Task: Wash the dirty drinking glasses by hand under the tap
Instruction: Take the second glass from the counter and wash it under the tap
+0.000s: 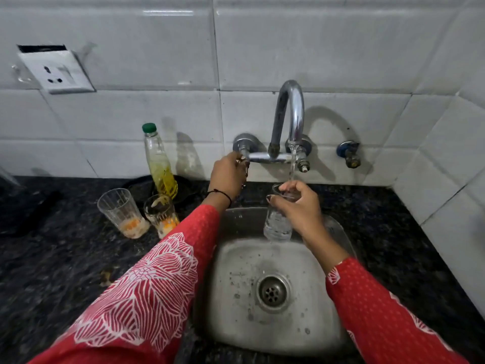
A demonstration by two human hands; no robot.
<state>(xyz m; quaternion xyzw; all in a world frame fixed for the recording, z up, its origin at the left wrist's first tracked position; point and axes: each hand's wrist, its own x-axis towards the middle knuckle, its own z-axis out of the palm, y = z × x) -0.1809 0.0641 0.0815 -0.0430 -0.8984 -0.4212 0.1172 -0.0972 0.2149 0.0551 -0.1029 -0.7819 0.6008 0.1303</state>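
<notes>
Left of the tap [288, 114], one dirty glass [122, 212] and another dirty glass [161, 215] stand on the bench [52, 258]. My left hand [227, 174] curls its fingers round the tap's left handle [243, 151]. Under the tap's stream [291, 164], my right hand [296, 206] grips a clear glass [277, 224], mouth up.

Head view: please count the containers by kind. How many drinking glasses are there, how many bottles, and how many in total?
Drinking glasses: 3 (held glass in the right hand under the tap; first dirty glass and second dirty glass on the counter)
Bottles: 1 (green-capped bottle)
Total: 4
</notes>
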